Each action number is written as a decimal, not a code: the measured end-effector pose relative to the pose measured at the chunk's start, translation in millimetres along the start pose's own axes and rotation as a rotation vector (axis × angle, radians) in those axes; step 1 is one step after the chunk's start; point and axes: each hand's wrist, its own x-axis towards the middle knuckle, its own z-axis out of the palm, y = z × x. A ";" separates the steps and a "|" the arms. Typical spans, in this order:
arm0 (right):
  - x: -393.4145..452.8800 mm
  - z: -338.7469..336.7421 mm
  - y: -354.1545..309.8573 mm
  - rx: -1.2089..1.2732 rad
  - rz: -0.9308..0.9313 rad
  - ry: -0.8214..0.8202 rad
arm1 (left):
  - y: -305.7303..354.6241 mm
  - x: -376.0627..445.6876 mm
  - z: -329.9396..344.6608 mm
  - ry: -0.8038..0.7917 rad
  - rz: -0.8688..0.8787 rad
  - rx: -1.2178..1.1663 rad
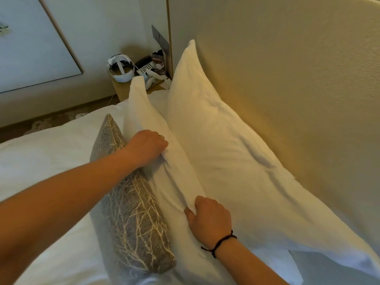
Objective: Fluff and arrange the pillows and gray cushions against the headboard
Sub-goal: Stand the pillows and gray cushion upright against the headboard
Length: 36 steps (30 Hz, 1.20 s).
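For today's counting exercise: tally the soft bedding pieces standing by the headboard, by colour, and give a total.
White pillows: 2, the back pillow and the front pillow
Gray cushions: 1, the patterned gray cushion
Total: 3

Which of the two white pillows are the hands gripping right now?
The front pillow, between the gray cushion and the back pillow. Both the left hand and right hand pinch its top edge; the back pillow leans untouched against the headboard.
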 end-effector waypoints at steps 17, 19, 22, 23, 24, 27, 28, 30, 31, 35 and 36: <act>-52.4 -26.6 53.4 0.894 0.224 -0.171 | 101.4 12.9 -13.6 -0.494 0.269 -0.461; -63.1 -42.6 58.5 0.801 0.098 -0.202 | 103.0 16.9 -22.1 -0.342 0.285 -0.433; -77.7 -61.6 69.8 0.629 -0.031 -0.263 | 94.7 23.1 -30.8 -0.242 0.297 -0.414; -80.3 -66.9 73.3 0.576 -0.047 -0.245 | 91.4 24.3 -31.7 -0.245 0.300 -0.388; -82.2 -71.0 76.4 0.533 -0.060 -0.216 | 88.3 24.9 -31.8 -0.257 0.303 -0.351; -88.4 -76.2 83.3 0.443 -0.074 -0.109 | 80.8 24.2 -28.2 -0.342 0.302 -0.230; -91.5 -74.7 85.6 0.420 -0.070 -0.063 | 77.9 23.8 -26.8 -0.336 0.304 -0.217; -99.0 -68.3 90.9 0.397 -0.050 0.043 | 70.9 23.7 -24.7 -0.235 0.287 -0.246; -102.2 -63.2 94.2 0.381 -0.033 0.098 | 67.5 24.3 -23.5 -0.154 0.264 -0.262; -100.9 -32.9 102.7 0.125 -0.031 0.159 | 69.3 26.3 -12.4 0.089 0.193 -0.196; -98.5 -22.5 102.8 0.058 -0.048 0.105 | 74.7 26.4 -8.5 0.102 0.172 -0.191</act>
